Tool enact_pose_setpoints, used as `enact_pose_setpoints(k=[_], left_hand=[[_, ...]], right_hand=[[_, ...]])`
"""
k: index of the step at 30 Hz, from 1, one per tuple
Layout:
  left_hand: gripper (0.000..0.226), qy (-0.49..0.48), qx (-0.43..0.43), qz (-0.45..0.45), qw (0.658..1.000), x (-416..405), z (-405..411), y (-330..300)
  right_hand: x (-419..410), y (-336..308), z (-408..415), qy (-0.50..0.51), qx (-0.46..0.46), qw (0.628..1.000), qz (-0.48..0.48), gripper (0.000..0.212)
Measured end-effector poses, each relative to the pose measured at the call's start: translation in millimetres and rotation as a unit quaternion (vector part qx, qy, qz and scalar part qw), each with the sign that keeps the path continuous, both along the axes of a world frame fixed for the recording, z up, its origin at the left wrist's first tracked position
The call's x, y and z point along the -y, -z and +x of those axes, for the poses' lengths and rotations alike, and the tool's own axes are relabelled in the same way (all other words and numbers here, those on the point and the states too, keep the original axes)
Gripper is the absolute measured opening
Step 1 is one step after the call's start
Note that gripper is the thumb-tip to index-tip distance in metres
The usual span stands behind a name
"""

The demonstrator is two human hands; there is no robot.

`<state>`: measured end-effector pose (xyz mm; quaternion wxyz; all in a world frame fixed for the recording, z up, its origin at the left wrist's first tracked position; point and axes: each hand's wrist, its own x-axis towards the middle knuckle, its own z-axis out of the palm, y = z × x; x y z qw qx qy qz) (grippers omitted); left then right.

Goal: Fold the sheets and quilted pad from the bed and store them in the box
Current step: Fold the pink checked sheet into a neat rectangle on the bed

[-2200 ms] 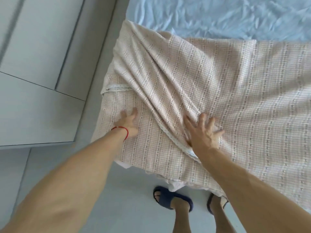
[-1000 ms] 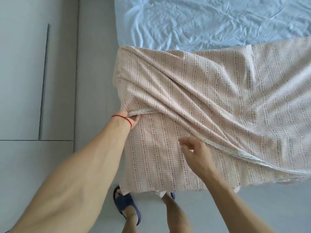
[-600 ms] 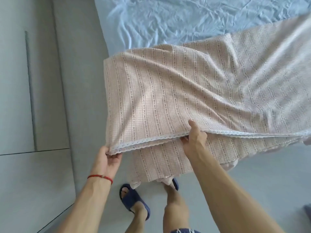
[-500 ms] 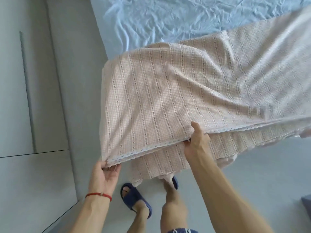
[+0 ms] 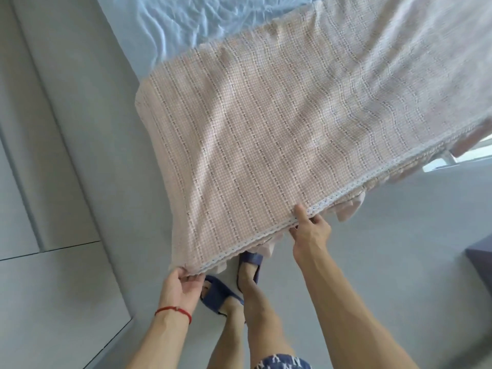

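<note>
**Two hands hold the lace-edged hem of a pink checked sheet at the foot of a bed**

Head camera, looking steeply down: one pink checked sheet (image 5: 279, 134), patterned with darker dotted stripes, lies folded over itself across the near end of the bed. Its top layer ends in a white lace trim (image 5: 266, 235) that runs diagonally from lower left to upper right. A second layer of the same sheet shows beneath that trim, hanging off the bed edge.

Two bare hands hold the trimmed edge. The left hand (image 5: 181, 287) pinches the near corner of the top layer, fingers curled under the cloth and thumb on top. One red string bracelet (image 5: 174, 310) circles the left wrist. The right hand (image 5: 310, 231) grips the trim further along, thumb pressed on top of the lace and the other fingers tucked underneath it.

Beyond the pink sheet, one pale blue sheet (image 5: 191, 20) covers the mattress, wrinkled and still spread flat.

Below the hands stand the person's two bare legs, each foot in a dark blue slipper (image 5: 218, 296), two slippers in all, on a pale grey floor (image 5: 399, 235). Patterned blue shorts (image 5: 282, 364) show at the bottom edge. Pale cabinet panels (image 5: 40, 182) fill the left side. One dark object (image 5: 482, 259) is cut off at the right edge; what it is cannot be told.
</note>
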<state>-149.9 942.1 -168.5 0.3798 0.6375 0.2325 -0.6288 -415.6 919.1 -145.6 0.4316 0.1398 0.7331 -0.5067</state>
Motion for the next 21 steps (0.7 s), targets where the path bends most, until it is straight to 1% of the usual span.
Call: enact_pose_setpoints(k=[2, 5, 8, 12, 14, 16, 18, 19, 20, 21], left_hand=[[0.021, 0.01, -0.001, 0.013, 1.0, -2, 2, 5], [0.017, 0.049, 0.001, 0.038, 0.998, -1, 14, 14], [0.016, 0.116, 0.007, 0.079, 0.99, 12, 18, 18], [0.018, 0.225, 0.035, 0.152, 0.962, 30, 25, 15], [0.02, 0.245, 0.055, 0.166, 0.954, 36, 30, 15], [0.021, 0.274, 0.074, 0.175, 0.943, 37, 31, 16], [0.028, 0.324, 0.103, 0.177, 0.924, 40, 20, 13], [0.032, 0.36, 0.141, 0.178, 0.905, 43, 15, 8], [0.033, 0.411, 0.205, 0.177, 0.871, 48, 7, 6], [0.043, 0.46, 0.311, 0.16, 0.817, 55, -1, 1]], right_hand=[[-8, 11, 2, -0.029, 0.031, 0.999, 0.015, 0.022], [-14, 22, 5, -0.071, 0.055, 0.996, 0.02, 0.022], [-17, 26, 5, -0.062, 0.047, 0.997, 0.012, 0.021], [-19, 17, 10, -0.049, 0.016, 0.998, 0.028, 0.014], [-23, 12, 15, -0.033, 0.007, 0.999, 0.038, 0.016], [-26, 8, 18, -0.023, 0.015, 0.999, 0.035, 0.015], [-24, 7, 10, -0.024, 0.046, 0.998, 0.026, 0.011], [-20, 7, 2, -0.037, 0.053, 0.998, 0.024, 0.01], [-14, 10, -13, -0.046, 0.045, 0.998, 0.019, 0.013], [-7, 11, -28, -0.044, 0.03, 0.998, 0.015, 0.018]])
